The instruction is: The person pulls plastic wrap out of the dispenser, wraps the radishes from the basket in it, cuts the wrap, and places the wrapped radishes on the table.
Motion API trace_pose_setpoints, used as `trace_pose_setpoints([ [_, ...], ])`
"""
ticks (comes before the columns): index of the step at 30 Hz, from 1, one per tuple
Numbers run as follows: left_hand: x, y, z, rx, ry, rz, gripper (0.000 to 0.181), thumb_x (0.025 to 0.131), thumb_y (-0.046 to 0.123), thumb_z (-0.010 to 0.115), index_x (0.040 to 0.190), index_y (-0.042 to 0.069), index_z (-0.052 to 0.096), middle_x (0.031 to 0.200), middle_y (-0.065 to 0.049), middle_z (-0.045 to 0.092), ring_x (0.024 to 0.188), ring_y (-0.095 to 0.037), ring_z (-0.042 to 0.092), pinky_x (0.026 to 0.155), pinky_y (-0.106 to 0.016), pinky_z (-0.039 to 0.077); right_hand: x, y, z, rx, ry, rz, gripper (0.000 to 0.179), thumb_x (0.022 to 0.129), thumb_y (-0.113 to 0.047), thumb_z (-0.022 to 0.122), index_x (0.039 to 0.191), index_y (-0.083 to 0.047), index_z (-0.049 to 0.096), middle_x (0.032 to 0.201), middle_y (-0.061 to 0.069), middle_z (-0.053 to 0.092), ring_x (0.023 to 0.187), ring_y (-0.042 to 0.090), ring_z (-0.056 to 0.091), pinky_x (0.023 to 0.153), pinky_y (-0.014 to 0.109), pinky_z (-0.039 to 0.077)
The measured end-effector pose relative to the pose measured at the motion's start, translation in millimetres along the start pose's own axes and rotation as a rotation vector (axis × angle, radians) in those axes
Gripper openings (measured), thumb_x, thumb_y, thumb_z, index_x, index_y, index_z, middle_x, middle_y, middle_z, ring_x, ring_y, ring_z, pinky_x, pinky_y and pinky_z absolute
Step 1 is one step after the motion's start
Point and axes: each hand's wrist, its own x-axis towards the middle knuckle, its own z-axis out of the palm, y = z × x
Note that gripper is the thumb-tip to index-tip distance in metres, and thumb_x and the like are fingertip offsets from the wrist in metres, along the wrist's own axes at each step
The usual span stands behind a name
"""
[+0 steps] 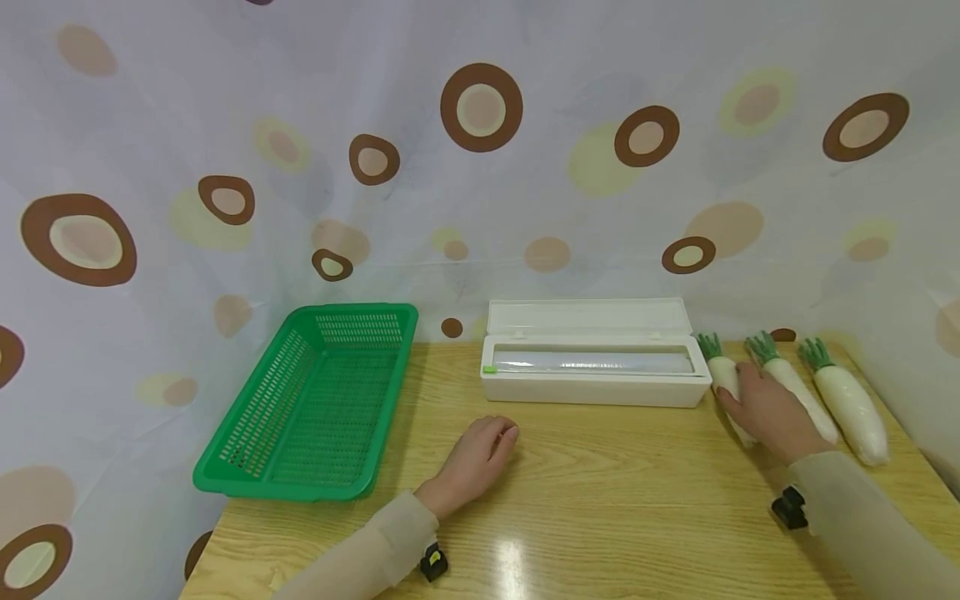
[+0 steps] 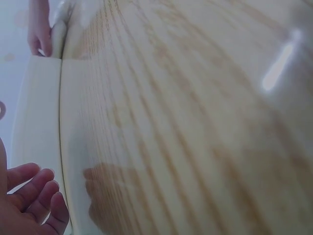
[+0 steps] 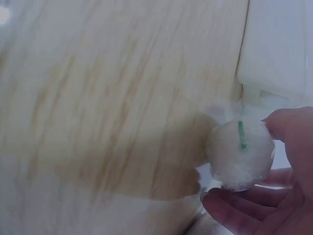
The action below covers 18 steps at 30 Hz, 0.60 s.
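Three white radishes with green leaf stubs lie at the right of the table. My right hand [image 1: 770,410] grips the leftmost white radish [image 1: 723,372], thumb on one side and fingers on the other. In the right wrist view that radish [image 3: 239,154] shows its rounded end with a green mark. Just right of the hand are the middle radish [image 1: 806,398] and the outer radish [image 1: 852,412]. Near the table's middle my left hand [image 1: 472,461] holds nothing, its fingers loosely bent. The left wrist view shows the left hand's fingers [image 2: 36,193] relaxed, beside the white box's front.
A white box [image 1: 592,392] with its lid raised stands at the back, holding a roll of clear film [image 1: 592,362]. On the left sits a green plastic basket [image 1: 375,492]. A patterned curtain [image 1: 547,208] hangs behind the wooden table [image 1: 600,483].
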Motion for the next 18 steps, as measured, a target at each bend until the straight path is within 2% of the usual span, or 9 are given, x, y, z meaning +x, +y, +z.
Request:
trace_pose_setpoints([
  [5,0.1,0.1,-0.3,0.002,-0.003,-0.008,0.035,0.115,0.030,0.040,0.116,0.009,0.068,0.107,-0.004,0.068,0.102,-0.017,0.062,0.089,-0.036,0.054,0.5,2.1,0.6,-0.003,-0.013,0.009,0.060,0.105,-0.023,0.057,0.131,0.026,0.035,0.096,0.040,0.059,0.078,0.048,0.064,0.066,0.059,0.052],
  [18,-0.5,0.3,-0.5,0.011,-0.004,-0.005,0.037,0.115,0.031,0.039,0.116,0.009,0.069,0.107,-0.004,0.069,0.103,-0.018,0.063,0.090,-0.037,0.054,-3.1,2.6,0.4,0.015,-0.029,0.037,0.065,0.108,-0.028,0.052,0.136,0.027,0.033,0.114,0.051,0.051,0.094,0.061,0.060,0.073,0.065,0.051],
])
